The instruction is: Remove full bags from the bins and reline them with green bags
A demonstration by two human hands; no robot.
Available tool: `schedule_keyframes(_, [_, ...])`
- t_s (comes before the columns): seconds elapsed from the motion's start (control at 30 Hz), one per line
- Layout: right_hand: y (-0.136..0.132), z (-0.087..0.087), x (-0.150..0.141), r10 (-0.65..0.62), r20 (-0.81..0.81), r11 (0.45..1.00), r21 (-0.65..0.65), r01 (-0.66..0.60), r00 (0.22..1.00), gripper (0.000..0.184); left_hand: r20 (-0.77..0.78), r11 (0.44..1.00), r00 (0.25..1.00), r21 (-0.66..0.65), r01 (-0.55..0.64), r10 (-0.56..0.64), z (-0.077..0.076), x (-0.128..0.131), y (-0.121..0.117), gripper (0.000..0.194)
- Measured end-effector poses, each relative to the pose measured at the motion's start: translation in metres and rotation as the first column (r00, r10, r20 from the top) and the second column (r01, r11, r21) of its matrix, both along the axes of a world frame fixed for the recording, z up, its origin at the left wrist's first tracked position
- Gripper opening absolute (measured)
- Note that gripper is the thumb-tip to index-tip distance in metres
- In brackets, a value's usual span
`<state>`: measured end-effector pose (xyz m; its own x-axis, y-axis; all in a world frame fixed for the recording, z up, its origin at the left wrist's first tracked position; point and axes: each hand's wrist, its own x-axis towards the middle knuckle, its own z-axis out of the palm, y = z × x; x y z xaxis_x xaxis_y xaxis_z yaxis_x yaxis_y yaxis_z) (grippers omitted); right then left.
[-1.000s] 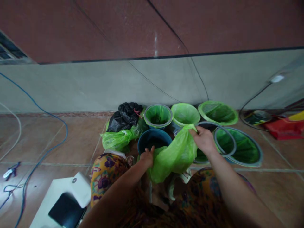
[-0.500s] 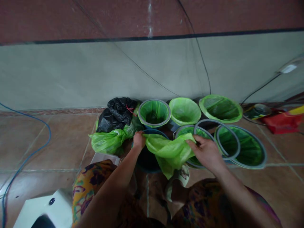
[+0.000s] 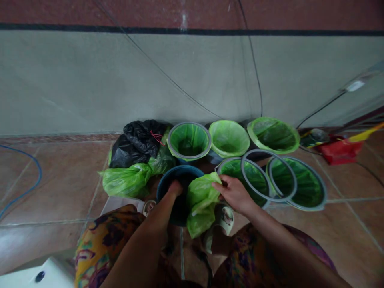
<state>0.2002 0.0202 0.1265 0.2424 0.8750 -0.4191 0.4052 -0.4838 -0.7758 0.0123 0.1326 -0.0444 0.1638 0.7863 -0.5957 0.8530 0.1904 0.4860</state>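
Note:
My right hand [image 3: 234, 193] pinches the upper edge of a light green plastic bag [image 3: 202, 200]. The bag hangs crumpled over the right side of a dark blue bin [image 3: 163, 182] in front of me. Inside the mouth of that bin is my left hand [image 3: 175, 188]; its fingers are lost in the dark and motion smear. Just right of my right hand stands a bin lined with a green bag [image 3: 240, 170]. A loose grey ring [image 3: 264, 151] lies across this bin and the lined bin [image 3: 309, 184] to its right.
Along the wall stand three more green-lined bins [image 3: 189, 140], [image 3: 229, 138], [image 3: 273, 136]. Left of them lie a black bag [image 3: 135, 144] and a knotted green bag [image 3: 126, 180]. A red dustpan [image 3: 340, 150] lies at right, a blue cable [image 3: 37, 168] at left.
My left hand has let go of the green bag and moved down into the blue bin. The bag, formerly stretched between both hands, now hangs from my right hand, which has shifted left.

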Motion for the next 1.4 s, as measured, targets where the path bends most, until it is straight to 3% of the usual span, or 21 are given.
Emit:
schedule_keyframes(0.1, [0.010, -0.010, -0.005, -0.172, -0.223, 0.985, -0.034, 0.169, 0.960, 0.023, 0.007, 0.993, 0.994, 0.048, -0.108, 0.108, 0.031, -0.001, 0.011, 0.034])
schedule_keyframes(0.2, [0.020, -0.019, -0.011, -0.302, -0.370, 0.948, -0.016, 0.319, 0.879, 0.026, 0.327, 0.948, 0.911, 0.109, -0.299, 0.250, 0.069, 0.002, -0.003, 0.036])
schedule_keyframes(0.3, [0.030, -0.024, -0.018, -0.366, -0.483, 0.909, -0.003, 0.417, 0.795, 0.033, 0.602, 0.952, 0.780, 0.103, -0.286, 0.169, 0.099, 0.004, -0.039, 0.041])
schedule_keyframes(0.37, [0.034, -0.026, -0.023, -0.377, -0.536, 0.894, 0.002, 0.448, 0.756, 0.034, 0.573, 0.971, 0.817, 0.158, -0.178, 0.057, 0.107, 0.004, -0.061, 0.040])
schedule_keyframes(0.43, [0.036, -0.027, -0.025, -0.363, -0.536, 0.900, 0.010, 0.436, 0.762, 0.033, 0.442, 0.967, 0.896, 0.241, -0.088, -0.029, 0.105, 0.001, -0.072, 0.026])
schedule_keyframes(0.5, [0.037, -0.028, -0.026, -0.343, -0.432, 0.921, 0.019, 0.388, 0.834, 0.035, 0.311, 0.952, 0.950, 0.295, -0.077, -0.020, 0.097, -0.006, -0.070, 0.006])
schedule_keyframes(0.57, [0.035, -0.030, -0.026, -0.292, -0.192, 0.953, 0.030, 0.303, 0.937, 0.043, 0.250, 0.936, 0.965, 0.312, -0.161, 0.083, 0.088, -0.016, -0.059, 0.017])
schedule_keyframes(0.63, [0.031, -0.032, -0.029, -0.143, 0.100, 0.989, 0.037, 0.140, 0.985, 0.050, 0.251, 0.913, 0.944, 0.292, -0.285, 0.214, 0.081, -0.026, -0.047, 0.021])
schedule_keyframes(0.7, [0.025, -0.036, -0.038, 0.084, 0.316, 0.996, -0.007, -0.086, 0.945, 0.044, 0.311, 0.894, 0.891, 0.197, -0.401, 0.331, 0.077, -0.033, -0.040, 0.022])
schedule_keyframes(0.77, [0.017, -0.041, -0.052, 0.297, 0.426, 0.954, -0.088, -0.288, 0.855, 0.033, 0.418, 0.873, 0.797, 0.020, -0.487, 0.435, 0.076, -0.036, -0.040, 0.019])
schedule_keyframes(0.87, [0.010, -0.050, -0.071, 0.464, 0.499, 0.884, -0.208, -0.419, 0.732, 0.029, 0.536, 0.810, 0.621, -0.251, -0.530, 0.572, 0.073, -0.036, -0.048, 0.019])
schedule_keyframes(0.97, [0.014, -0.055, -0.078, 0.455, 0.503, 0.890, -0.289, -0.353, 0.735, 0.044, 0.565, 0.788, 0.568, -0.287, -0.544, 0.598, 0.067, -0.040, -0.053, 0.023])
schedule_keyframes(1.13, [0.042, -0.060, -0.069, 0.208, 0.490, 0.931, -0.364, -0.019, 0.847, 0.074, 0.443, 0.859, 0.786, 0.066, -0.507, 0.431, 0.055, -0.055, -0.050, 0.030])
schedule_keyframes(1.27, [0.055, -0.069, -0.062, 0.052, 0.539, 0.909, -0.374, 0.184, 0.840, 0.062, 0.282, 0.869, 0.884, 0.227, -0.440, 0.374, 0.054, -0.065, -0.047, 0.031])
schedule_keyframes(1.4, [0.057, -0.084, -0.052, -0.029, 0.549, 0.918, -0.316, 0.239, 0.835, 0.038, 0.145, 0.883, 0.917, 0.251, -0.398, 0.372, 0.061, -0.076, -0.041, 0.027])
